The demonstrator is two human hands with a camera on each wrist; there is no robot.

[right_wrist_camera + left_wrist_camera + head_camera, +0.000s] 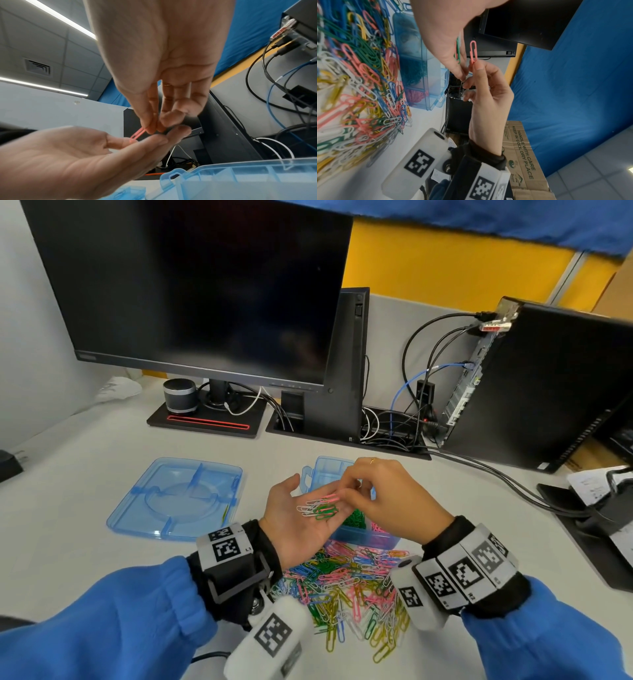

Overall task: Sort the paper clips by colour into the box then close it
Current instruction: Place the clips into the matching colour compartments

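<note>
My left hand point(305, 513) lies palm up over the blue box point(364, 537) and carries a few clips point(320, 506): pink, white and green. My right hand point(347, 491) reaches onto that palm and pinches one pink clip point(473, 52) between thumb and forefinger. The same pink clip point(138, 134) shows below my right fingertips point(151, 129). Green clips point(458, 50) lie against my left fingers. The box holds green clips point(356, 518) and pink clips point(376, 527) in separate compartments. A mixed pile of loose clips point(349, 587) lies on the desk in front of the box.
The box's blue lid point(178, 501) lies open side up to the left. A monitor point(191, 285) on its stand stands behind, a computer tower point(548, 392) with cables point(496, 474) at the right. Papers and a black tray point(599, 508) sit far right.
</note>
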